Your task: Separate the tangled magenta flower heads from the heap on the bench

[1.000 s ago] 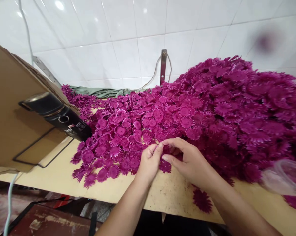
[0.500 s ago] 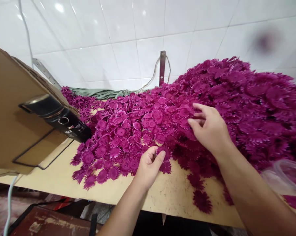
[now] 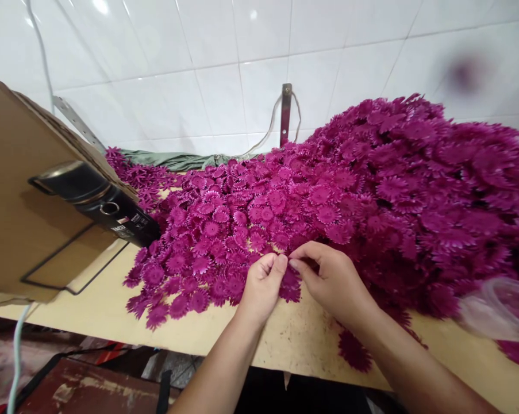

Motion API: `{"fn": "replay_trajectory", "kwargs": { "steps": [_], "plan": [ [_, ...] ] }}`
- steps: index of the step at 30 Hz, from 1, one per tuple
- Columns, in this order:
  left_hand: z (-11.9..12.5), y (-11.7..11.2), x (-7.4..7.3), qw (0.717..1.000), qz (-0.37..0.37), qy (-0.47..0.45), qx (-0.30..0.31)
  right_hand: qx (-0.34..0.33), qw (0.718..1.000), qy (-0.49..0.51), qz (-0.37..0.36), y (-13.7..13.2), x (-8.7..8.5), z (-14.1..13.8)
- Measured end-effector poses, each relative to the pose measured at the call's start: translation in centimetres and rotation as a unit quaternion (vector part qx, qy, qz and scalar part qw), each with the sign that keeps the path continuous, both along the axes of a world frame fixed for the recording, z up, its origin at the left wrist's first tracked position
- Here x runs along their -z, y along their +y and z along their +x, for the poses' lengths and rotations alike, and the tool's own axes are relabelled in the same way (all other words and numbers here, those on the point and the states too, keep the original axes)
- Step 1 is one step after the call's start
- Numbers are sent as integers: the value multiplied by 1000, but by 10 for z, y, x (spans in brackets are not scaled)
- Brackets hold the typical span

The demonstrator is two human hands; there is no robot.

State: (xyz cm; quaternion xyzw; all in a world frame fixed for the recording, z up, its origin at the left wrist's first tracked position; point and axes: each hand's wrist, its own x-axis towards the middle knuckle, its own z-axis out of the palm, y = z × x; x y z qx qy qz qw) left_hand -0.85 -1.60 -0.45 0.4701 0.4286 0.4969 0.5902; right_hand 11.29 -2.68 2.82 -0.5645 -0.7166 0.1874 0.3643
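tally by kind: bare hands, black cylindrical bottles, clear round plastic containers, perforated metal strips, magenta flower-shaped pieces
Bare left hand and bare right hand: 2
Black cylindrical bottle: 1
Clear round plastic container: 1
Perforated metal strips: 2
Magenta flower-shaped pieces: too many overlapping to count
Total counted: 6

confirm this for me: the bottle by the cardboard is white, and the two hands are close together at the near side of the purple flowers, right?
Not quite: the bottle is black, not white, as the head view shows. It is by the cardboard, and the left hand and right hand are close together at the near side of the purple flowers.
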Motion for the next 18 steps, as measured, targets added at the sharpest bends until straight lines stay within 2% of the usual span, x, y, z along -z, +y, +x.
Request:
{"fn": "replay_trajectory", "kwargs": {
  "steps": [4, 6, 8, 10, 13, 15, 18],
  "plan": [
    [-3, -6, -6, 999, 26, 5, 43, 117, 985, -48, 118, 23, -6, 16],
    [-5, -8, -7, 999, 29, 8, 40, 203, 965, -53, 160, 39, -13, 33],
    [-7, -9, -7, 1000, 15, 2, 25, 244, 953, -52, 173, 51, -21, 48],
    [-8, -7, -6, 1000, -4, -17, 7, 213, 958, -64, 179, 51, -27, 52],
    [-5, -2, -5, 998, -19, -53, 9, 93, 975, -89, 183, 31, -29, 37],
    [-3, 0, -4, 997, -16, -65, 24, 16, 984, -85, 153, 12, -25, 21],
    [-2, 1, 0, 998, 0, -49, 26, -20, 994, -60, 87, -4, -14, 4]
  ]
}}
